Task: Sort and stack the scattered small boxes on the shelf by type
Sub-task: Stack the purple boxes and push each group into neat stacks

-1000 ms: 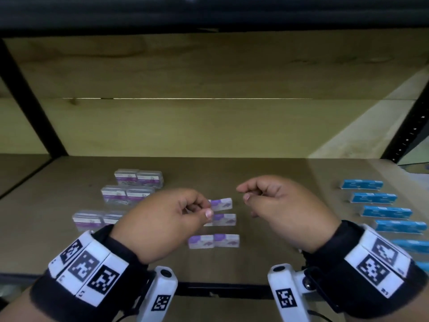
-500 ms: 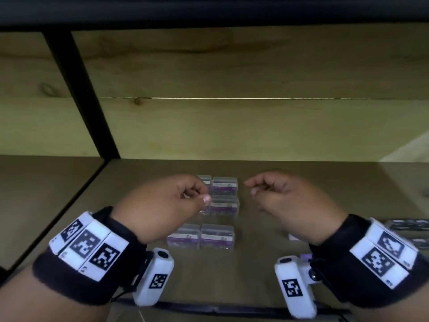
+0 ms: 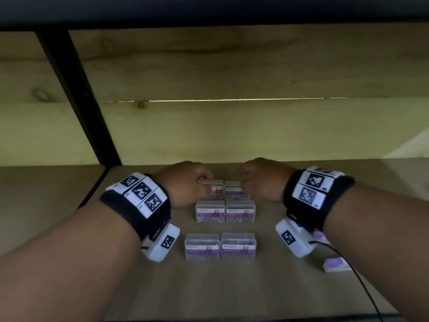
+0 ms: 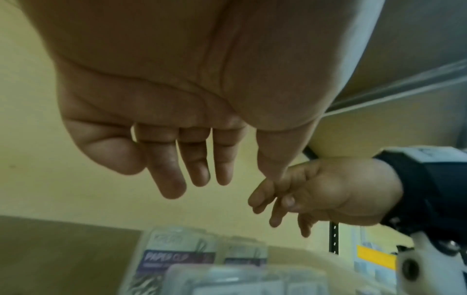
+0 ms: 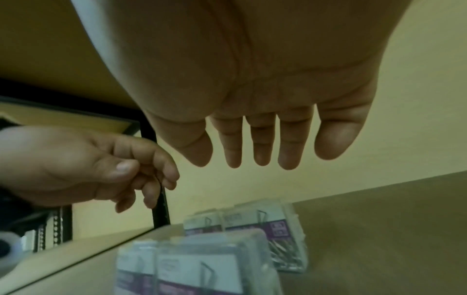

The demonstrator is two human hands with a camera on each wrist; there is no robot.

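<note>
Hovering over paper-clip boxes (image 3: 238, 245), long axes left-right, labels toward viewer: left hand (image 3: 185, 182), right hand (image 3: 262, 178), fingers loose, empty.

A stockroom: metal-framed wooden shelf (image 3: 301, 287) holding boxed paper clips (image 3: 202, 246).

1. Both arms are stretched forward, side by side.
2. A black band with white square tags is worn on each wrist.
3. The left hand (image 3: 185, 182) is held knuckles up, with its fingers (image 4: 171, 175) hanging down, loose and a little bent. Nothing is held in it.
4. The right hand (image 3: 262, 180) is held the same way, near the left one but not touching it. Its fingers (image 5: 260, 143) are pointed down and relaxed. Nothing is held in it.
</note>
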